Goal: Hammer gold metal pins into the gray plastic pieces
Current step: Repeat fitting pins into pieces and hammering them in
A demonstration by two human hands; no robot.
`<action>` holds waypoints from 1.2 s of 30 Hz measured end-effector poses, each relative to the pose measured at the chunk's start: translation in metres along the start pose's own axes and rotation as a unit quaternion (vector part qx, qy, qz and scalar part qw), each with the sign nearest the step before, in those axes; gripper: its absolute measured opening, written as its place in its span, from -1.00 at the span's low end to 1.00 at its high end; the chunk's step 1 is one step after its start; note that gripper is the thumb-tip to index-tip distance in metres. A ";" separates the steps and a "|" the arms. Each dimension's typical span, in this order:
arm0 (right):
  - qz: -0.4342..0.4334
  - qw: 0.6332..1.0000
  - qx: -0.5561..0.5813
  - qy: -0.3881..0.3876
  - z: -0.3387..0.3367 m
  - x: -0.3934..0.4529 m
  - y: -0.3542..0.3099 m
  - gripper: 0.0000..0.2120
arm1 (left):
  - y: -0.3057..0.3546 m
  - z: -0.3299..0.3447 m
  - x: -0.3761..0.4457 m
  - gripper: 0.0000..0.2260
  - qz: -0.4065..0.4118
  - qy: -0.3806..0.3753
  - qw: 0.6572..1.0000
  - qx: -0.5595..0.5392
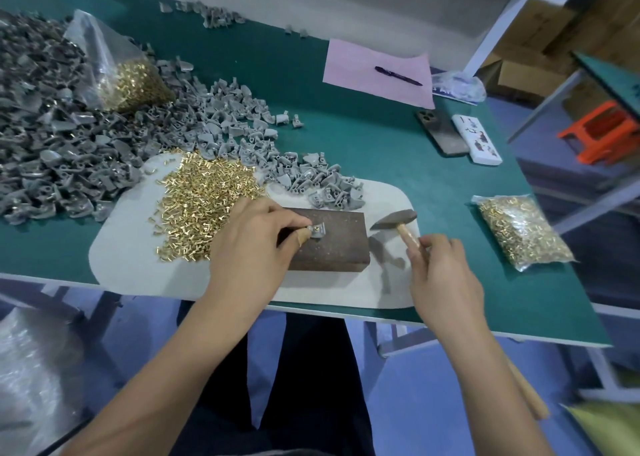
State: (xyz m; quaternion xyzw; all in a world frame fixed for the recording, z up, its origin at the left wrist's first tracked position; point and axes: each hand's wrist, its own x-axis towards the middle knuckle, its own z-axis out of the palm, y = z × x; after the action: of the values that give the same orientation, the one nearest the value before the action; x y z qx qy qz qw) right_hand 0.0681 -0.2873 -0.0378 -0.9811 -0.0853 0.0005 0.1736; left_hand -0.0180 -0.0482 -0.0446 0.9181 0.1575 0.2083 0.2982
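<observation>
The dark block, a rectangular slab with a speckled, matt top, serves as anvil and as the reference point here; it lies on a pale, rounded-cornered mat that probably cushions the green bench from blows. On the block's top face, towards its left end, the left hand pinches one gray plastic piece between thumb and forefinger, a bandage wrapping one fingertip; a gold pin shows seated in the piece, held flat, presumably so that a blow drives the pin straight. Just right of the block, the right hand grips the pale wooden handle of a small hammer, whose dull metal head hangs beside the block's right end, apart from the piece and seemingly poised between strikes. Left of the block, within easy reach of the holding hand, a loose heap of gold metal pins spreads across the mat: short, shiny, headed cylinders. Behind and far left of the block, gray plastic pieces lie in a large pile, matt, curved and fan-shaped with small sockets. Two clear bags of pins rest farther out, one behind-left, one well to the right. Well behind the block lies a pink sheet bearing a pen.
</observation>
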 end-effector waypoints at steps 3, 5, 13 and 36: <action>-0.032 0.988 0.152 -0.001 -0.014 0.001 -0.013 -0.78 | 0.002 -0.004 0.009 -0.91 0.033 -0.033 0.999 0.005; -0.081 0.976 0.200 -0.003 -0.022 -0.003 -0.026 -0.76 | 0.003 -0.006 0.015 -0.92 0.047 -0.053 0.997 0.004; -0.178 0.982 0.067 0.007 -0.027 -0.014 -0.054 -0.74 | -0.002 -0.003 0.022 -0.94 0.054 -0.083 0.994 -0.045; -0.147 0.977 0.145 0.062 -0.023 -0.023 -0.062 -0.65 | 0.003 -0.007 0.029 -0.98 0.038 -0.095 0.994 -0.029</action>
State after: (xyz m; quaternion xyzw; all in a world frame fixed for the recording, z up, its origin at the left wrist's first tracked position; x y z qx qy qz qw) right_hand 0.0360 -0.2413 0.0048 -0.9205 -0.2167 -0.0731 0.3168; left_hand 0.0040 -0.0349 -0.0296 0.9299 0.0877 0.1361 0.3302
